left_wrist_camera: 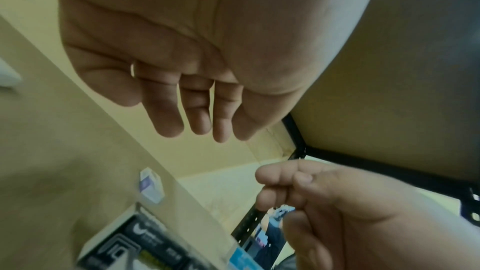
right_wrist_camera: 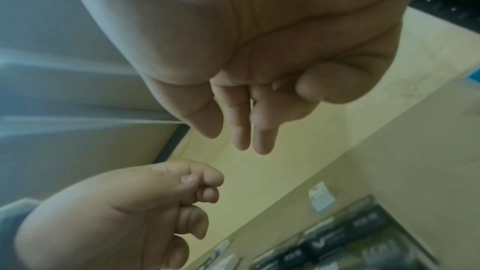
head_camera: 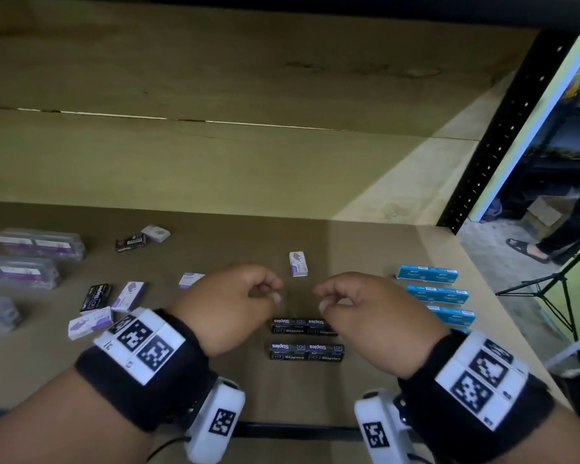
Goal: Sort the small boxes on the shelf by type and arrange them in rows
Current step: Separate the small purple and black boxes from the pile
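Head view shows the left hand (head_camera: 228, 296) and right hand (head_camera: 365, 306) hovering empty, fingers loosely curled, over two rows of black cardboard staple boxes (head_camera: 306, 351) on the wooden shelf (head_camera: 365, 390); blue boxes (head_camera: 427, 273) are lined up right, while purple-white boxes (head_camera: 298, 263) and some black ones lie scattered, unsorted

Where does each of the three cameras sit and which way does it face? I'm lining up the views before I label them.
Head: above the shelf, looking forward and down at left hand, right hand, both banded wrists and rows of black staple boxes.
Left wrist: under the left hand, looking along its relaxed, empty fingers; right hand beyond.
Right wrist: under the right hand; left hand beyond.
Shared: both wrist views show the lone purple-and-white box.
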